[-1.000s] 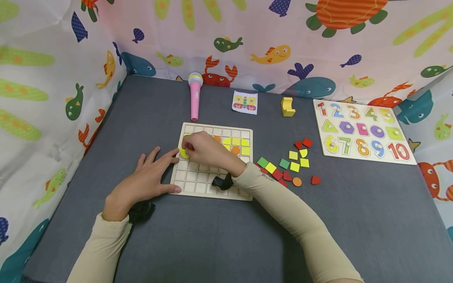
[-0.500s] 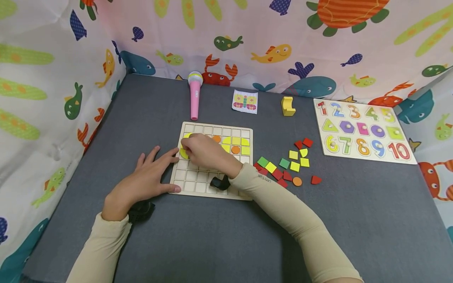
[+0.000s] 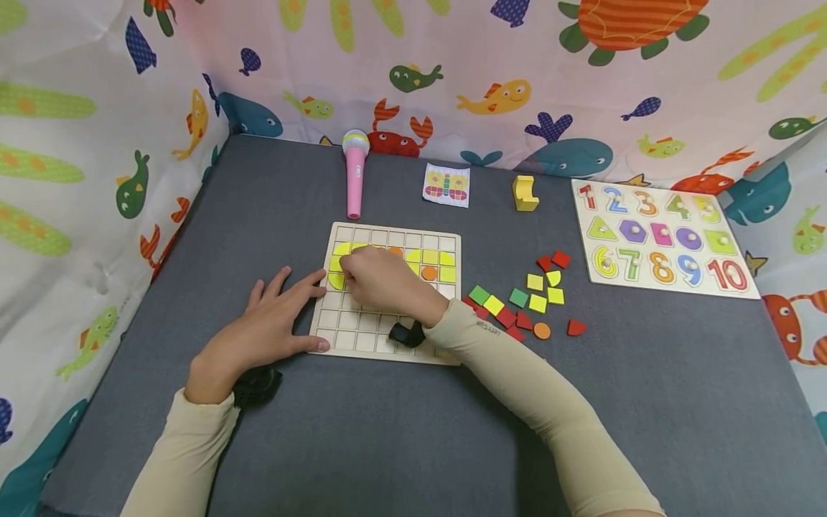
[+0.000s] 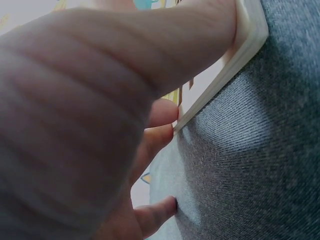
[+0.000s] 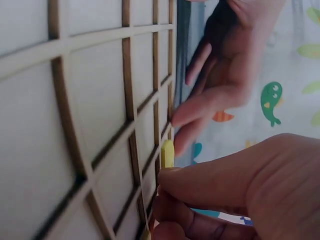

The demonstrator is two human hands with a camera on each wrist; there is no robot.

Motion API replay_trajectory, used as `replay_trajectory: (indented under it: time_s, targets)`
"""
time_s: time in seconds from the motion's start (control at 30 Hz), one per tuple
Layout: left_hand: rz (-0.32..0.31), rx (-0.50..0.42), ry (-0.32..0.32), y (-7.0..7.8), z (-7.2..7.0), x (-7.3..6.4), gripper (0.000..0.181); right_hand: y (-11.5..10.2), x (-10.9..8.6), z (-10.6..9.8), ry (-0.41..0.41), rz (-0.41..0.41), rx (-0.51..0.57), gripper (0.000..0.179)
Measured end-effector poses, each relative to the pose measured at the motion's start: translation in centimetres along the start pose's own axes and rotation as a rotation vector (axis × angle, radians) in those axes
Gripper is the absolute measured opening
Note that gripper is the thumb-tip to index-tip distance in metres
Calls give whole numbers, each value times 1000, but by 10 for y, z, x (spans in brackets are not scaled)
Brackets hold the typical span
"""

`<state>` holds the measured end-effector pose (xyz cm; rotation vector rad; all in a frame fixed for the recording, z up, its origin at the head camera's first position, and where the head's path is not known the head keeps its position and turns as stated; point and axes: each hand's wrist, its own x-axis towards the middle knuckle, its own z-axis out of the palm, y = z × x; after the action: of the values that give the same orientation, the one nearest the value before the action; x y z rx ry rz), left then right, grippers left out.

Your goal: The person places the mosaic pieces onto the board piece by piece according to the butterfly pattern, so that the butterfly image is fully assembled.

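Observation:
A wooden grid board lies flat on the table. My left hand rests at its left edge with fingers spread; in the left wrist view the thumb lies over the board's rim. My right hand reaches over the board, thumb and fingers curled together beside several yellow tiles in the left column. In the right wrist view the thumb touches a yellow tile; the fingertips' grip is partly hidden. More yellow tiles and an orange disc sit in squares at the right.
Loose red, green, yellow and orange tiles lie right of the board. Behind stand a pink microphone, a butterfly pattern card and a yellow block. A number puzzle lies far right; a printed cloth borders the table.
My right hand has shifted slightly right along the board, so the yellow tiles in the left column show more fully. The left hand stays in place.

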<state>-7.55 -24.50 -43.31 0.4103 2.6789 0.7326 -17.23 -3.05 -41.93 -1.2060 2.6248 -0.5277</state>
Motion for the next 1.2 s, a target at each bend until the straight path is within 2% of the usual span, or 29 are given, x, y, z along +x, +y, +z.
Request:
replay_trajectory:
  time_s: [0.2, 0.33, 0.5, 1.0, 1.2]
  targets:
    - [-9, 8, -8, 1, 0, 1, 89, 13, -13, -9, 49, 25, 81, 23]
    - [-13, 7, -9, 2, 1, 2, 89, 28, -28, -18, 64, 49, 115, 20]
    - [-17, 21, -4, 2, 0, 1, 89, 45, -48, -30, 124, 66, 151, 14]
    - [-40, 1, -27, 6, 1, 2, 96, 96, -131, -50, 226, 165, 219, 5]
    - [-54, 3, -29, 6, 1, 3, 98, 114, -159, -51, 232, 199, 232, 6]
